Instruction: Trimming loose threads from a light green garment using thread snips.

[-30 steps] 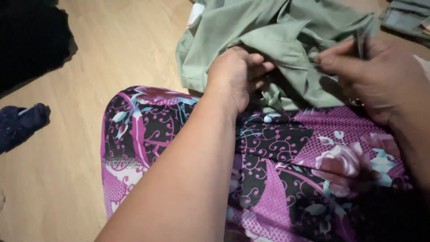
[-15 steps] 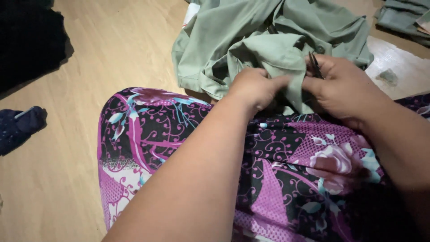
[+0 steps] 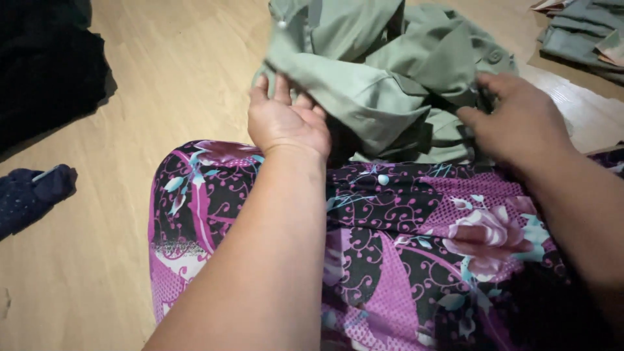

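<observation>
A crumpled sage-green cotton garment [image 3: 390, 84] lies bunched on the pale wooden floor [image 3: 162, 84], its near edge resting against the person's lap, which is covered by a purple, black and pink floral-patterned cloth [image 3: 403, 247]. A round green button [image 3: 495, 56] shows on an upper fold of the garment, and a small pale pin-head or stud [image 3: 282, 24] sits at its upper left corner. The left hand [image 3: 286, 120] is under the garment's left edge, palm turned up and fingers spread wide, so its grip is open and only supports the fabric that drapes over the fingertips. The right hand [image 3: 520, 120] lies back-up on the garment's right side, its fingertips pressed into the folds; whether its grip pinches the cloth cannot be told, since the fingertips are hidden in the fabric. Further out, a stack of folded grey-green cloths [image 3: 582, 36] sits at the upper right on a lighter board. A heap of black fabric [image 3: 45, 71] lies at the upper left, and a dark navy speckled item [image 3: 29, 195] rests on the floor near the left edge.
</observation>
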